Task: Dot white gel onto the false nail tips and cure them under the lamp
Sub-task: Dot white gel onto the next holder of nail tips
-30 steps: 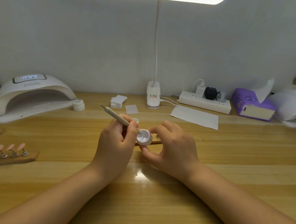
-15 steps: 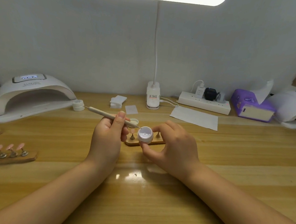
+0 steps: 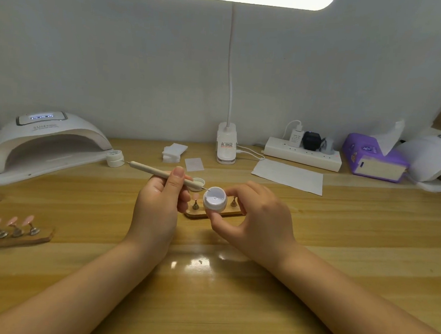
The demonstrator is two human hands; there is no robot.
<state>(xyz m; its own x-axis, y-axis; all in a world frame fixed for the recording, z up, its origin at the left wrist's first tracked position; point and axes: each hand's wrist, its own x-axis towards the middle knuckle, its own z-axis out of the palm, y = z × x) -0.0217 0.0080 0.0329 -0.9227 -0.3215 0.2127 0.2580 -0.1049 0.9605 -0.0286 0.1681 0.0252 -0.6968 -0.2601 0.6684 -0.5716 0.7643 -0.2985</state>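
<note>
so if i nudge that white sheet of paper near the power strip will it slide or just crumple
The sheet of paper lies flat on the smooth, glossy wooden table, so it would probably slide easily. It looks thin, so likely floppy and very light when lifted. Nothing rests on it, so a draught might shift it.

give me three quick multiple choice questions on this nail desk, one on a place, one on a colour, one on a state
1. Where is the nail lamp?
A. far left of the desk
B. beside the tissue pack
C. in front of the hands

2. What colour is the tissue pack?
A. green
B. purple
C. red

3. The gel pot in the right hand is
A. lidded
B. lying on the desk
C. open, held up

Answers: 1 A, it stands at the left edge. 2 B, its wrapper is purple. 3 C, white gel shows inside, with the left hand's dotting tool tip at its rim.
</note>
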